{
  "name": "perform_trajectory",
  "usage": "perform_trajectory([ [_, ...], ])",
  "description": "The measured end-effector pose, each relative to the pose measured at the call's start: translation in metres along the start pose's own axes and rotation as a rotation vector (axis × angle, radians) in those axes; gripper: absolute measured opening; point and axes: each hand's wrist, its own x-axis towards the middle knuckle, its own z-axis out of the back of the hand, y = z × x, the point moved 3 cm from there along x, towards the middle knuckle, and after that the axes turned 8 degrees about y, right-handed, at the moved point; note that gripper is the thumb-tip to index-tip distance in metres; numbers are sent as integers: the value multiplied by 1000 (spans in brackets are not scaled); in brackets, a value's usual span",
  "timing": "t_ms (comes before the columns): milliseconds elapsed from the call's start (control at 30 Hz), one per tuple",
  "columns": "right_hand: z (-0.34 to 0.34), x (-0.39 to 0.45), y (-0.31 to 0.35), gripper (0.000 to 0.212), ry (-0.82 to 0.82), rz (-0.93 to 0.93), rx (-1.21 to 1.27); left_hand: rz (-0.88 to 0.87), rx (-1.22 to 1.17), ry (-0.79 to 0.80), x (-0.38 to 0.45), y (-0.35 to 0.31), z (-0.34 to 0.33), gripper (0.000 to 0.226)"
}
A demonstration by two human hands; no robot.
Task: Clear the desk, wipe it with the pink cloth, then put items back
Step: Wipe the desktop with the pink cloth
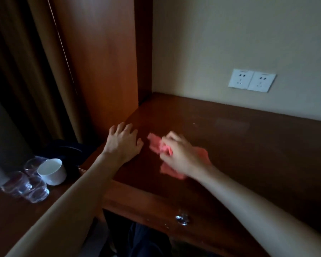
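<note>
Pink cloth (157,143): crumpled on the desk top, near the left end, bunched under my right hand; its edges show on both sides of the hand.
Right hand (181,154): my fingers are curled into the cloth, gripping it against the wood; the outline is blurred.
Left hand (123,142): lies flat on the desk just left of the cloth, fingers spread, holding nothing.
Desk (239,145): dark reddish wood, glossy, with a shiny knob (182,218) on its front.
Lower side ledge (17,217): to my left; carries a white cup (52,171) and clear glasses (28,186), touching one another.
Room: cream wall with a double socket (251,80) above the desk; a wooden panel (100,62) and brown curtain (26,62) at left; dim light.
</note>
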Motion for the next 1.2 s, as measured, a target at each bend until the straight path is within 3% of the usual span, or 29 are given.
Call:
perform_trajectory([
  [200,22,-119,44,12,64,58,42,-67,-195,29,-67,-39,-16,67],
  [267,22,-98,28,18,38,30,7,-37,-182,40,-75,-36,-25,71],
  [400,13,-29,-1,30,-40,-217,-120,-35,-155,62,-73,-40,-23,68],
  [467,7,-29,9,32,-49,-158,-119,-40,-112,55,-68,-37,-19,61],
  [600,4,-47,13,12,92,50,-26,-46,-158,15,-23,-26,2,45],
  [667,5,-19,-6,11,59,16,-57,-61,-232,32,16,-23,6,43],
  [867,-14,101,-84,23,0,-120,-124,-29,-154,144,112,-18,-28,58],
  [1100,-24,247,-210,32,-37,-334,-175,-28,-164,125,121,-12,-43,62],
  [1200,-28,294,-233,32,-15,-385,-201,-31,-159,102,120,-13,-43,62],
])
